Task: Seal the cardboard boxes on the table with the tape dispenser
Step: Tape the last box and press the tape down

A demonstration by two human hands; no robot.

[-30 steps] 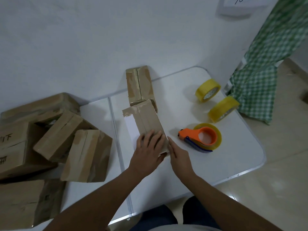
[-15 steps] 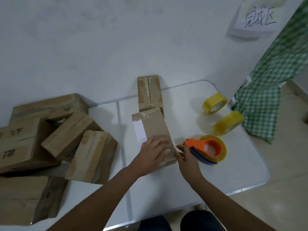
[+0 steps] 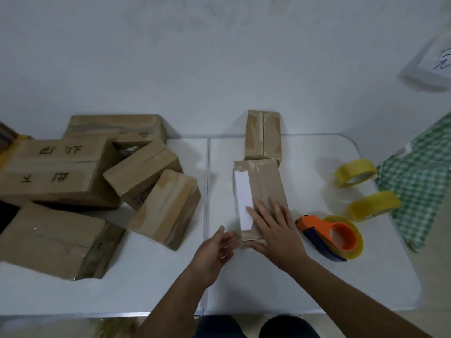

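Observation:
A narrow cardboard box (image 3: 267,184) with a white label and tape along its top seam lies lengthwise at the table's middle. My right hand (image 3: 277,231) rests flat on its near end, fingers spread, thumb along the near edge. Blurred and with its fingers apart, my left hand (image 3: 216,248) hovers by the box's near left corner, holding nothing. The orange tape dispenser (image 3: 332,236) with a yellow roll lies on the table just right of my right hand, untouched. A second taped box (image 3: 263,135) sits behind the first, against the wall.
Several cardboard boxes (image 3: 97,186) are piled on the left table half. Two yellow tape rolls (image 3: 355,173) (image 3: 373,206) stand at the right, beside a green checked cloth (image 3: 419,191). The white table (image 3: 268,289) ends just in front of my knees. A paper sign (image 3: 436,62) hangs on the wall.
My left hand has come off the box top and moved to its near left corner. My right hand has shifted from beside the dispenser onto the box top. The view has swung left.

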